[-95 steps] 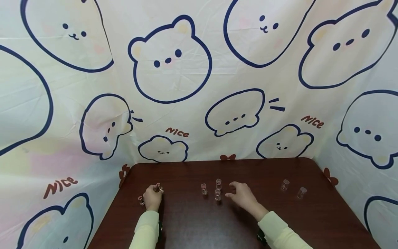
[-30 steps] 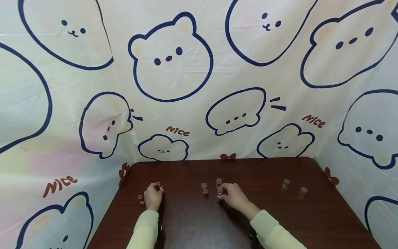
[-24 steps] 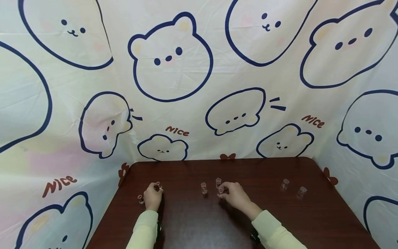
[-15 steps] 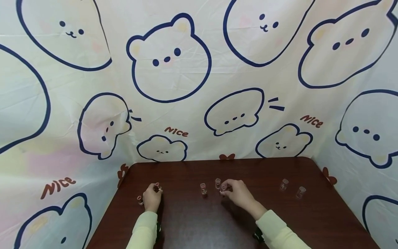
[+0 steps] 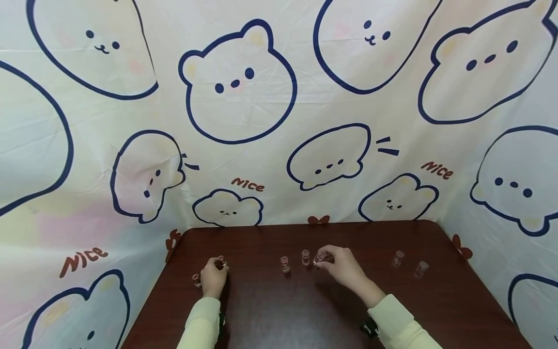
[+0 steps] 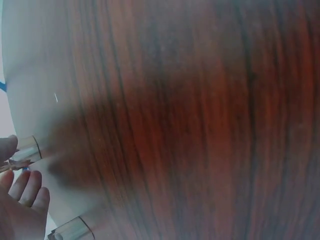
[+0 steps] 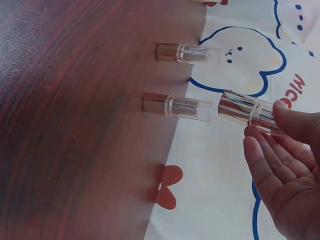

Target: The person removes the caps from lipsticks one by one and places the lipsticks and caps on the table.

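A dark wooden desk (image 5: pixel 279 310) is backed by a bear-printed cloth (image 5: pixel 237 82). The right hand (image 5: pixel 344 266) is raised off the desk, a small clear vial (image 7: pixel 247 112) pinched at its fingertips, apparently for carrying, beside two upright vials (image 5: pixel 305 257). The left hand (image 5: pixel 212 278) is closed around another vial (image 5: pixel 222 262), steadying it.

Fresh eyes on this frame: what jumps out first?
The bear-print backdrop fills the view behind a dark wood table. The right hand holds a small clear tube lifted off the table, beside two tubes standing mid-table. The left hand grips another tube at the table's left, and two clear caps stand at the right.
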`<state>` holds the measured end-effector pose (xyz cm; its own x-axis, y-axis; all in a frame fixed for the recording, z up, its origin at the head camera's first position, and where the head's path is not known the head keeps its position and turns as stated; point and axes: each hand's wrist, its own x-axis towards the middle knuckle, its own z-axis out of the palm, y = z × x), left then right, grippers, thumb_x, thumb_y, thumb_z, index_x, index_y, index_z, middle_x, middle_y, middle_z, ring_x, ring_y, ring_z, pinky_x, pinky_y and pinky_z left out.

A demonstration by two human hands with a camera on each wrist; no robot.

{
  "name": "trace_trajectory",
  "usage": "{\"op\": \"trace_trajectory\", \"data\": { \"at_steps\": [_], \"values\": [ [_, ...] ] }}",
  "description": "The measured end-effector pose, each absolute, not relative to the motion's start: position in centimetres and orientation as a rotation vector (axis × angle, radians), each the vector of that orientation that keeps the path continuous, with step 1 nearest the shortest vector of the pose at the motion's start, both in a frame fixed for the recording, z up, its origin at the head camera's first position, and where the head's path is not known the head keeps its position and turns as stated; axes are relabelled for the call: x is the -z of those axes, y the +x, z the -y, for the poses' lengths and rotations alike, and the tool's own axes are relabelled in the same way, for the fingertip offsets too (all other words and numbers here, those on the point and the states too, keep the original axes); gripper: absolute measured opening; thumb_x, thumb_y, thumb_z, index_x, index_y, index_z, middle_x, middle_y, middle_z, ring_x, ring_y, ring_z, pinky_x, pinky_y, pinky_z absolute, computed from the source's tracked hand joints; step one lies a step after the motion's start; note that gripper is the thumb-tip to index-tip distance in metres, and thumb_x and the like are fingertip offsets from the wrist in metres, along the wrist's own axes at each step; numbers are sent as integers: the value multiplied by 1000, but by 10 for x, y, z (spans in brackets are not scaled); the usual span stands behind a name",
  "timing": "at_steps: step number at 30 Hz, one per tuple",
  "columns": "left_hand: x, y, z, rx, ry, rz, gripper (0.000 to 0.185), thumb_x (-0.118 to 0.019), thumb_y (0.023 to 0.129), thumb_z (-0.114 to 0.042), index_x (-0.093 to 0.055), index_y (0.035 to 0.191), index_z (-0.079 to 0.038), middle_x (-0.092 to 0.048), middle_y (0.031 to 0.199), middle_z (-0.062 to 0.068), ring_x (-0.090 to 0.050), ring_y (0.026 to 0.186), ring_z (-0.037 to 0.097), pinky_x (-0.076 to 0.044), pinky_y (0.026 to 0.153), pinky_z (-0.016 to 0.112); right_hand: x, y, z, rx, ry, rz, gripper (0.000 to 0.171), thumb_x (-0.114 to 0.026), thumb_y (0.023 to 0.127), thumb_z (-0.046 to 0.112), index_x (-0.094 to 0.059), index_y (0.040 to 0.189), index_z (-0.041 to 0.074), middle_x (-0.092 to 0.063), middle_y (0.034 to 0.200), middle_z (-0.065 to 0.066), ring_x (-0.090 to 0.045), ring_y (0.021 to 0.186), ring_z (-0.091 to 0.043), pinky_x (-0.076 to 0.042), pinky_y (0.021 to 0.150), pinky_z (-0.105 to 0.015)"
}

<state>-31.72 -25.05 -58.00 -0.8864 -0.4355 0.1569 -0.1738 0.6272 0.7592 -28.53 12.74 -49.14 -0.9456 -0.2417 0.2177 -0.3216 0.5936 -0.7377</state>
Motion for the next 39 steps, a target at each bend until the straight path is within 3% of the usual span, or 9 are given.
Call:
{"op": "trace_trajectory", "data": {
  "at_steps": [5,10,17,22,27,33,39],
  "values": [
    [577,-317,248,1117,480,2512,37,-73,84,-6,-58,117,5,-64,100,25,-60,90,40,-45,75,52,485,-284,-130,-1335,464,2692,17,-76,84,8,-70,97,16,-65,87,9,-63,79,-8,-52,68,-29],
    [571,-318,244,1147,475,2497,49,-73,85,-7,-52,128,7,-61,112,28,-58,101,43,-46,82,54,480,-284,-131,-1351,458,2666,17,-77,83,10,-70,97,17,-67,86,10,-64,79,-9,-53,68,-30],
    [560,-316,244,1150,462,2503,54,-71,87,-11,-49,133,5,-56,122,29,-55,107,43,-46,82,55,472,-282,-133,-1402,445,2631,18,-78,82,12,-71,99,14,-68,86,8,-65,80,-10,-54,70,-29],
    [552,-315,244,1135,455,2489,55,-72,87,-14,-49,134,3,-52,129,27,-51,116,43,-43,90,56,464,-277,-135,-1449,451,2595,19,-79,81,11,-71,99,12,-69,87,7,-65,80,-10,-53,70,-28],
    [543,-314,240,1120,415,2471,56,-74,87,-17,-50,133,2,-52,131,26,-48,121,42,-41,95,55,457,-273,-137,-1526,441,2558,18,-79,81,11,-71,98,13,-69,86,5,-66,81,-11,-53,71,-27],
    [529,-310,225,1171,326,2441,56,-74,87,-20,-51,134,0,-51,133,23,-51,118,41,-45,91,53,451,-270,-139,-1637,397,2528,23,-78,82,14,-71,104,9,-70,94,1,-68,87,-16,-54,74,-27],
    [515,-306,208,1274,217,2354,54,-77,85,-21,-55,130,-2,-57,127,18,-53,117,35,-45,93,50,447,-269,-140,-1798,386,2466,29,-78,83,19,-70,108,7,-70,97,-4,-67,90,-17,-55,75,-28]
  ]
}}
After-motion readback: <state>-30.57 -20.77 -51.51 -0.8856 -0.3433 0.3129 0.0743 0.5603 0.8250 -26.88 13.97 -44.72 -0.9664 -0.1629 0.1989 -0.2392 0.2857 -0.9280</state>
